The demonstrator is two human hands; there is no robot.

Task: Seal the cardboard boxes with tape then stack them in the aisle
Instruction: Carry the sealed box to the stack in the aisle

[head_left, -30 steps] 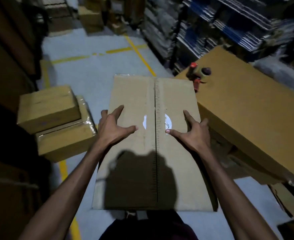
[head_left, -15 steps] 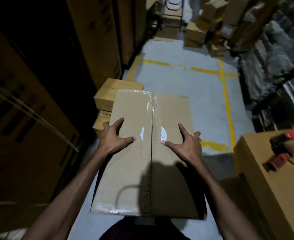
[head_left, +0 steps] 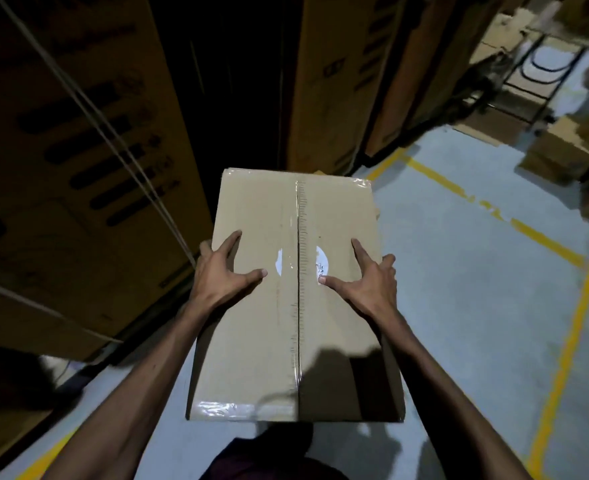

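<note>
A flat brown cardboard box (head_left: 262, 327), its centre seam and both ends sealed with clear tape, is held in the air in front of me. My left hand (head_left: 222, 273) grips its left edge, thumb across the top and fingers curled over the side. At the right edge my right hand (head_left: 369, 280) grips the same way, its thumb by a white round sticker (head_left: 321, 263). The box's underside and my fingertips below it are hidden.
Tall dark cardboard cartons (head_left: 88, 161) bound with string stand close on the left and ahead. Grey floor with yellow lines (head_left: 563, 358) lies to the right. Loose boxes (head_left: 560, 157) and a metal frame (head_left: 542, 81) sit at the far right end of the aisle.
I have turned further left with the box held in both hands. The tape dispenser, the big carton on the right and the small stacked boxes have left the view; the tall cartons now fill the left.
</note>
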